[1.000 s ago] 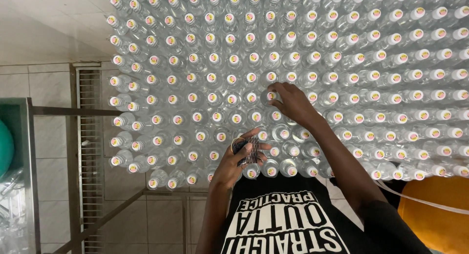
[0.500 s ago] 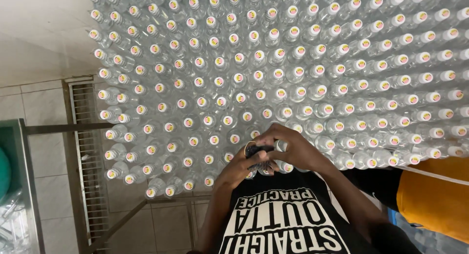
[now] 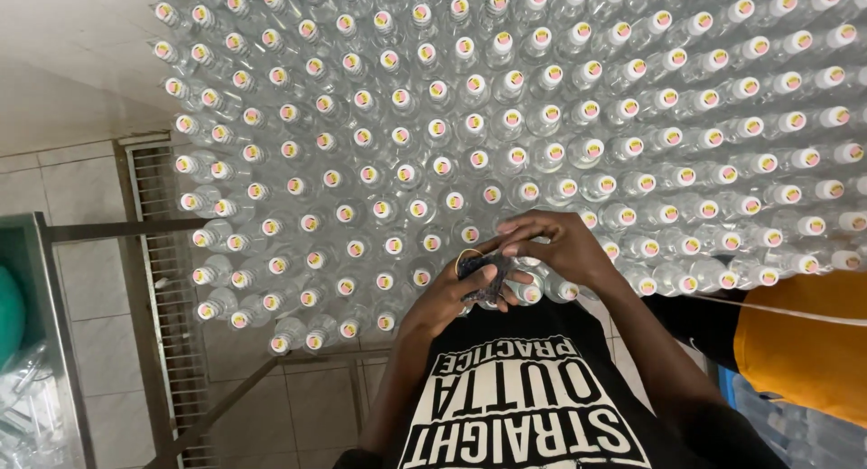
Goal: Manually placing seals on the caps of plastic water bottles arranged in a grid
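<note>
Several clear plastic bottles [image 3: 506, 117] with white caps stand packed upright in rows on a metal-framed table and fill most of the head view. Both my hands meet over the near edge of the rows, just in front of my black printed shirt. My left hand [image 3: 447, 297] is curled around a small dark object [image 3: 481, 272]. My right hand [image 3: 564, 248] comes in from the right, and its fingertips pinch the top of that object. What the object is cannot be made out. The nearest bottle caps [image 3: 533, 293] sit right beneath my fingers.
A metal frame rail [image 3: 108, 230] and a floor drain grate [image 3: 167, 279] lie to the left over white tiles. A green thing [image 3: 7, 315] and clear wrapped items [image 3: 23, 397] sit at the far left. Another person's orange garment [image 3: 799, 338] is at the right.
My right hand, stretched out over the bottle caps a second ago, has drawn back to my left hand and now pinches the dark object. The view has shifted slightly.
</note>
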